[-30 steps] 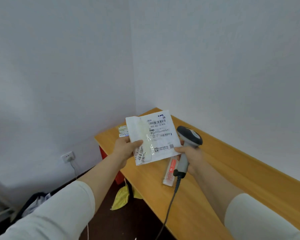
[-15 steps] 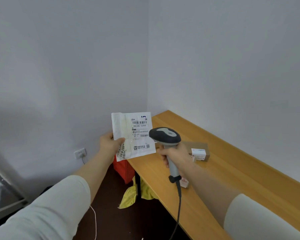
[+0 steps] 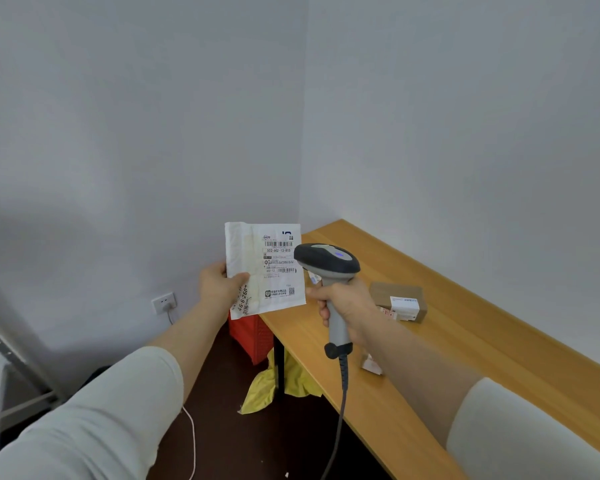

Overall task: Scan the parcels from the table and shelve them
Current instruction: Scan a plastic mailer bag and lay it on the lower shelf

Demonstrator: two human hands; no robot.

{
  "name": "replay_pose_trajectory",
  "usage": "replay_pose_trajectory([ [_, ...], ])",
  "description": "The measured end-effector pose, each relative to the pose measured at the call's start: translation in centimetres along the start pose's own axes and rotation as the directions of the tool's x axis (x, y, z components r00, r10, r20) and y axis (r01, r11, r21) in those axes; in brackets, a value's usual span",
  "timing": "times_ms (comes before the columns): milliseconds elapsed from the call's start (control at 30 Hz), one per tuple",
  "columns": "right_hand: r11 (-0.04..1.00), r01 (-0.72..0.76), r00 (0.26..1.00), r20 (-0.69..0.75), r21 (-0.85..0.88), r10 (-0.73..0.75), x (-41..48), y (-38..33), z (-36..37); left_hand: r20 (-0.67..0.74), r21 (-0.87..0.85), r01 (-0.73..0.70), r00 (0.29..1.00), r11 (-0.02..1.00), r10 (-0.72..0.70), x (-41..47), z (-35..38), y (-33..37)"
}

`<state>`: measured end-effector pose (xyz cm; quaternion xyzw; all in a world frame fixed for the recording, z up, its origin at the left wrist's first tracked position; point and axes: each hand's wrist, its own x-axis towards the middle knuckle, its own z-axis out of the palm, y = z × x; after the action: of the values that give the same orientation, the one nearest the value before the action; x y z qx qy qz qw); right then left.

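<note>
The left hand (image 3: 219, 287) pinches a flat, crinkly white parcel (image 3: 257, 268) in the air by the end of the wooden desk (image 3: 482, 358). The right hand (image 3: 347, 306) grips a smooth grey scanner (image 3: 326, 263) whose round head hides the parcel's edge. A brown cardboard box (image 3: 392, 293) sits on the desk.

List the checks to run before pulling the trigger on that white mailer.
1. Left-hand grip on white mailer: thumb pinches its left edge, mailer held in the air. ok
2. Right-hand grip round the barcode scanner handle. ok
3. Shipping label faces the camera, thumb off the barcodes. ok
4. Scanner window on a barcode: window hidden, no beam visible. cannot tell
5. Read confirmed: blue light on top of the scanner is lit, meaning unknown. cannot tell
6. Table emptied: labelled cardboard box lies on it. not ok
</note>
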<state>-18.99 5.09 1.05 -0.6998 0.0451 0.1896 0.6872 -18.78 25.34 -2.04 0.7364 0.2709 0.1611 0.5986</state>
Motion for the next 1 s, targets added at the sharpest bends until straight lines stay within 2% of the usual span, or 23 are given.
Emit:
replay_pose_trajectory([
  [200,1.0,-0.006,1.0,-0.006,0.015,0.006,0.4,0.4,0.4,-0.013,-0.024,0.028,1.0,0.999,-0.028,-0.3,-0.4,0.1],
  [333,0.999,0.005,0.996,-0.09,0.037,-0.002,1.5,1.1,0.5,0.052,-0.078,0.171,0.984,0.982,-0.168,-0.6,-1.6,-0.3],
  [400,1.0,0.005,0.99,-0.144,0.01,-0.004,2.4,1.6,0.7,0.093,-0.096,0.239,0.969,0.966,-0.231,-1.2,-2.9,-1.2],
  [467,0.999,-0.012,0.99,-0.138,-0.041,0.006,3.4,2.5,1.5,0.087,-0.125,0.268,0.962,0.955,-0.258,-1.9,-4.6,-2.5],
  [533,0.995,-0.039,0.997,-0.075,-0.094,0.032,4.2,4.0,3.2,0.036,-0.166,0.284,0.959,0.944,-0.282,-2.9,-6.7,-4.3],
  [667,0.972,-0.13,0.971,0.172,-0.194,0.164,3.5,8.1,8.8,-0.066,-0.256,0.386,0.908,0.886,-0.414,-6.1,-11.9,-8.8],
  [833,0.943,-0.112,0.924,0.316,-0.313,0.215,0.1,12.1,16.7,-0.152,-0.392,0.539,0.762,0.746,-0.63,-11.4,-19.9,-13.7],
  [1000,0.903,-0.114,0.844,0.439,-0.414,0.307,-3.0,14.9,24.6,-0.272,-0.457,0.516,0.695,0.725,-0.666,-15.6,-27.0,-18.6],
])
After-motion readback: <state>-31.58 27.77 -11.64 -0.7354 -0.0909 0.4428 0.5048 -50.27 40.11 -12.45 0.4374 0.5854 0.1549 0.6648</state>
